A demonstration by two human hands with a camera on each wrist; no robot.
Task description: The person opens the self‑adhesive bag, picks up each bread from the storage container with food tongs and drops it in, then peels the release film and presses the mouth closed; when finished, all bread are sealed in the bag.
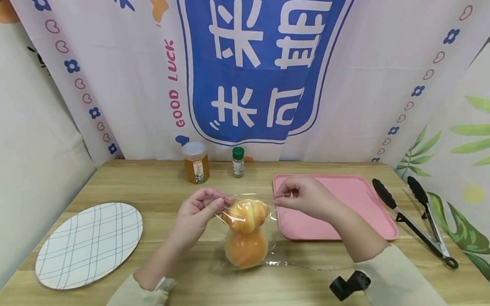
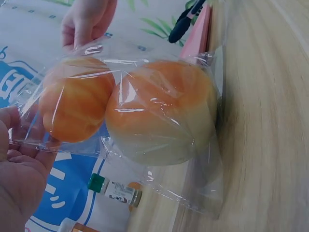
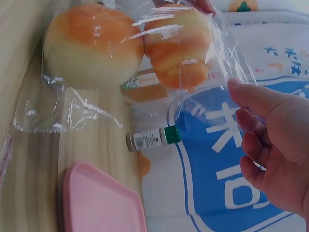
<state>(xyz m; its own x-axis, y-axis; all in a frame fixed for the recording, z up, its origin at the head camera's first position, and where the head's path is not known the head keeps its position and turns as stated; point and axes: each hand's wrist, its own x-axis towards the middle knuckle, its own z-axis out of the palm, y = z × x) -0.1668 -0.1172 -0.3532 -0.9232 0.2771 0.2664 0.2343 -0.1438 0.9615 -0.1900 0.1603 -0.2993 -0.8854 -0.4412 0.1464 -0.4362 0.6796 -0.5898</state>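
A clear plastic bag (image 1: pixel 276 256) with two breads inside hangs upright between both hands above the wooden table. The lower bread is a round bun (image 1: pixel 245 249); on top of it sits a smaller ridged roll (image 1: pixel 245 216). My left hand (image 1: pixel 198 216) pinches the bag's upper left edge, its thumb and fingers also visible in the left wrist view. At the upper right edge, my right hand (image 1: pixel 306 198) pinches the film between thumb and curled fingers, as the right wrist view (image 3: pixel 275 130) shows.
To the right lies a pink tray (image 1: pixel 329 229), with black-tipped tongs (image 1: pixel 422 226) beside it. A white plate with blue lines (image 1: pixel 90 246) is at left. Behind stand a honey jar (image 1: pixel 196 163) and a green-capped shaker (image 1: pixel 238 163).
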